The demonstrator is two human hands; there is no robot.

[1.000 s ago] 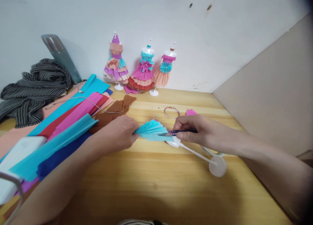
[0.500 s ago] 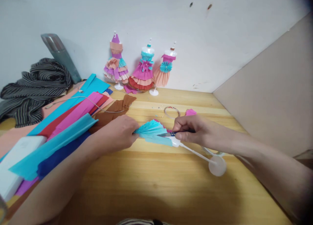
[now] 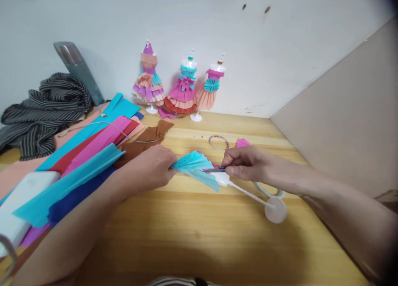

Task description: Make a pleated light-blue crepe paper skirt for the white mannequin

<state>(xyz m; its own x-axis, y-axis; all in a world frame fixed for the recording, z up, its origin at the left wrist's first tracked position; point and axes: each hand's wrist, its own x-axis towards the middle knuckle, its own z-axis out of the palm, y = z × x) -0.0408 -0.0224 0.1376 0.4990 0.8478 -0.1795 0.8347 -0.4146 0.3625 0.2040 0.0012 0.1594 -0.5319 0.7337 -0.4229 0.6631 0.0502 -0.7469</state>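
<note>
My left hand (image 3: 152, 168) is closed, pinching the narrow end of a pleated teal paper fan (image 3: 195, 166) just above the wooden table (image 3: 192, 236). My right hand (image 3: 245, 163) is closed round small blue-handled scissors (image 3: 216, 169), whose blades sit in the fan's lower edge. A teal strip hangs down from the fan. Under the scissors lies a white plastic mannequin stand (image 3: 248, 195) on its side, its round base to the right.
Three small mannequins in paper dresses (image 3: 182, 89) stand at the wall. Crepe paper sheets (image 3: 87, 153) in several colours lie at left, with a white box (image 3: 21, 199), a cable and striped cloth (image 3: 40, 112). A tape ring (image 3: 218, 142) and pink scrap lie behind my hands. A panel rises at right.
The scissors have moved left, further into the fan. A teal strip at the fan's lower edge now droops away from the rest.
</note>
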